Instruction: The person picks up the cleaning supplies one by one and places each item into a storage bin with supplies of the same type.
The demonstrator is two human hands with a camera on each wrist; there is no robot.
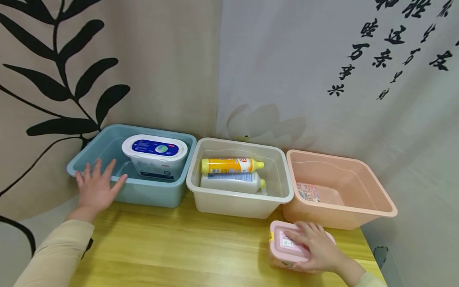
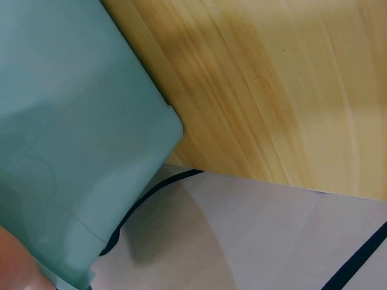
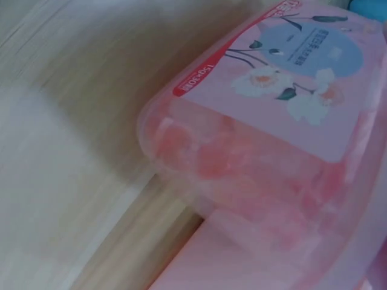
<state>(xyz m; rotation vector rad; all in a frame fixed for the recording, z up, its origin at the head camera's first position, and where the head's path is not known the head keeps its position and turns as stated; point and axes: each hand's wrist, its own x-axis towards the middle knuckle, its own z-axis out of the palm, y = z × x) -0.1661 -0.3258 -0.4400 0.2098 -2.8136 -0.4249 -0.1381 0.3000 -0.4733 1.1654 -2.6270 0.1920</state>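
Observation:
My left hand (image 1: 95,189) lies over the front rim of the blue bin (image 1: 122,187), fingers spread and fairly straight. In the left wrist view, a fingertip (image 2: 18,263) is at the edge of this bin (image 2: 91,133). Inside it stands a white lidded tub (image 1: 157,161) with a blue label. At the front right, my right hand (image 1: 320,247) grips a pink lidded box of laundry pods (image 1: 287,249) from above, thumb on the near side. The right wrist view shows the box's (image 3: 254,157) floral label and reddish pods through its see-through wall.
A cream bin (image 1: 244,203) in the middle holds a yellow bottle (image 1: 227,165) and a white bottle (image 1: 229,181), both lying down. The peach bin (image 1: 344,215) on the right has a printed label (image 1: 307,192) inside. Behind the wooden table (image 1: 179,247) hangs a printed curtain (image 1: 172,71).

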